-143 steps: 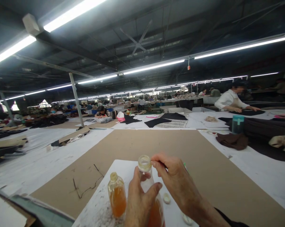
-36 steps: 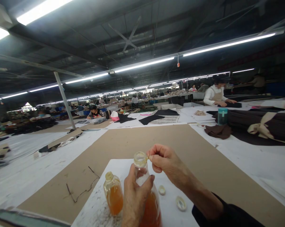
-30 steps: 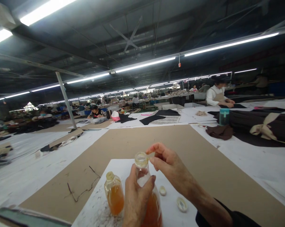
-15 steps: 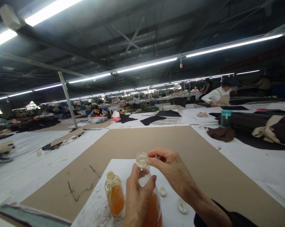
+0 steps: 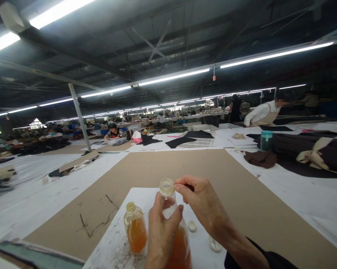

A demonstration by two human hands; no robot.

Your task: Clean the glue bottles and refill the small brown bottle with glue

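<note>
My left hand [image 5: 162, 235] is wrapped round an open clear bottle [image 5: 168, 198] that holds orange liquid in its lower part. My right hand [image 5: 203, 203] is pinched at the bottle's rim, its fingertips closed on something too small to make out. A second, smaller bottle of orange liquid [image 5: 135, 231] stands uncapped just left of it on a white board [image 5: 115, 243]. Two white caps lie on the board to the right, one [image 5: 192, 225] near the bottle and one [image 5: 213, 244] partly behind my right wrist.
The white board lies on a large brown sheet [image 5: 157, 168] over a wide white table. A thin dark thread [image 5: 98, 220] lies to the left. Dark cloth [image 5: 260, 158] and a teal-lidded cup [image 5: 265, 141] sit at the right. A person in white [image 5: 262, 114] works behind them.
My right hand's fingers opened briefly beside the bottle's rim, then closed into a pinch there again. The person in white at the right has straightened and shifted rightward.
</note>
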